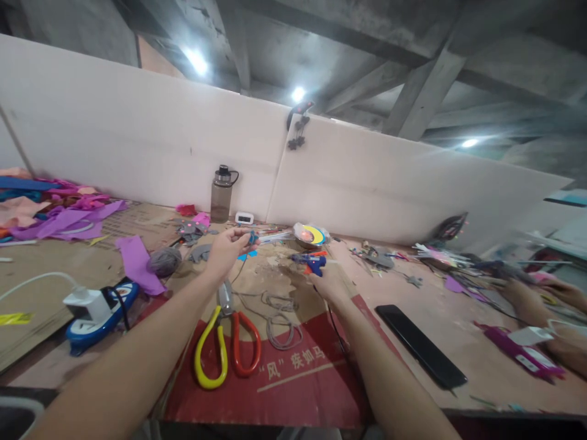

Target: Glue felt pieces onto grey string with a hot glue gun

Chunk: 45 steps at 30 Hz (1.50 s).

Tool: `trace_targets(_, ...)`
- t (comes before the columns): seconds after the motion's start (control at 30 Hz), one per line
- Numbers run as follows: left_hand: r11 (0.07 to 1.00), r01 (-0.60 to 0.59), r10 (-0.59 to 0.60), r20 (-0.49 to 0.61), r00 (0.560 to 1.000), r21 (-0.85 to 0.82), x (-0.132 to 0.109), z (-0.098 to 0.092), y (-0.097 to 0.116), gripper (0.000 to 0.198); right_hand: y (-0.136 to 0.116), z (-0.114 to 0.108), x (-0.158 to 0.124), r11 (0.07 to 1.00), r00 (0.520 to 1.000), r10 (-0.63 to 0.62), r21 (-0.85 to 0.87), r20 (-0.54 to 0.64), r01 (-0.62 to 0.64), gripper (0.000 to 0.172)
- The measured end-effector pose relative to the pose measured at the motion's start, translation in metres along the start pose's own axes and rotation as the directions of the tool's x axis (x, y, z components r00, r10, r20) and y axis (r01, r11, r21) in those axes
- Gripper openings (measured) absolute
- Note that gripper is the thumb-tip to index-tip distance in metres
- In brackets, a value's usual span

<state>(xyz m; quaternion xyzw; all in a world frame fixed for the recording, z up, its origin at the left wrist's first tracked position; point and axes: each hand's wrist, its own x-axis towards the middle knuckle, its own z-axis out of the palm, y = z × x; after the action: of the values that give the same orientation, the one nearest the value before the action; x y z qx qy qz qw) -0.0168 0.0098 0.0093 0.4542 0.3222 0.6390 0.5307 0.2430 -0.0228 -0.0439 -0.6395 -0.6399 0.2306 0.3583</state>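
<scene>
My left hand (228,248) is raised over the middle of the table, its fingertips pinched on a small blue piece (252,238) whose kind I cannot make out. To its right, my right hand (326,285) is wrapped round the handle of a blue glue gun (314,263), which points left with a cord trailing below my wrist. Yellow-and-red-handled scissors (225,333) lie below my left hand on the cardboard (321,394). Loose grey cord (280,324) curls beside them. A round dish (298,238) with yellow and blue in it stands behind the glue gun.
Purple cloth strips (68,221), a grey yarn ball (166,261) and a blue power strip (103,315) lie left. A bottle (221,195) stands by the white partition (151,146). A black phone (420,346) lies right, before another person's hands (527,300) and a purple power strip (523,353).
</scene>
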Motion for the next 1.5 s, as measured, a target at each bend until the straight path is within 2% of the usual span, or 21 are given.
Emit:
trace_targets(0.07, 1.0, 0.026, -0.026, -0.003, 1.0, -0.007, 0.0, -0.001, -0.003, 0.018, -0.012, 0.001, -0.006, 0.996, 0.997, 0.007, 0.084, -0.077, -0.001, 0.022)
trace_targets(0.13, 0.999, 0.054, -0.054, 0.006, 0.999, -0.007, 0.0, -0.001, -0.005, 0.019, -0.029, 0.002, -0.016, 0.961, 0.984, -0.025, 0.266, -0.179, 0.073, 0.026)
trace_targets(0.2, 0.997, 0.07, -0.07, 0.016, 0.997, 0.016, 0.0, -0.002, -0.008, 0.021, -0.05, 0.001, -0.025, 0.915, 0.981, -0.083, 0.378, -0.173, 0.144, 0.026)
trace_targets(0.33, 0.99, 0.026, -0.019, -0.051, 0.999, 0.141, 0.0, -0.003, -0.011, 0.026, -0.093, -0.01, -0.031, 0.857, 0.95, -0.264, 0.412, -0.166, 0.31, 0.023)
trace_targets(0.47, 0.986, 0.023, -0.009, -0.085, 0.996, 0.167, 0.002, -0.005, -0.013, 0.026, -0.117, -0.022, -0.022, 0.823, 0.88, -0.369, 0.335, -0.298, 0.458, 0.023)
trace_targets(0.57, 0.993, 0.046, -0.039, -0.069, 0.997, 0.109, 0.003, -0.006, -0.014, 0.024, -0.113, -0.017, -0.02, 0.85, 0.859, -0.385, 0.235, -0.336, 0.472, 0.026)
trace_targets(0.67, 0.997, 0.052, -0.051, -0.029, 0.998, 0.048, 0.002, -0.006, -0.013, 0.023, -0.095, -0.001, -0.022, 0.892, 0.891, -0.36, 0.177, -0.276, 0.415, 0.03)
trace_targets(0.8, 0.998, 0.065, -0.064, -0.05, 0.997, 0.022, 0.001, -0.005, -0.013, 0.025, -0.081, 0.013, -0.028, 0.903, 0.906, -0.38, 0.137, -0.184, 0.407, 0.027)
trace_targets(0.93, 0.997, 0.038, -0.033, -0.079, 0.996, 0.068, 0.002, -0.006, -0.015, 0.024, -0.084, 0.013, -0.032, 0.891, 0.895, -0.423, 0.116, -0.139, 0.439, 0.028)
trace_targets(1.2, 0.997, 0.015, -0.009, -0.067, 0.998, 0.079, -0.002, -0.001, -0.017, 0.025, -0.084, 0.013, -0.033, 0.875, 0.874, -0.474, 0.051, -0.106, 0.481, 0.025)
trace_targets(1.5, 0.997, 0.03, -0.024, -0.085, 0.996, 0.066, -0.003, 0.001, -0.015, 0.025, -0.085, 0.013, -0.034, 0.882, 0.879, -0.469, 0.0, -0.082, 0.47, 0.022)
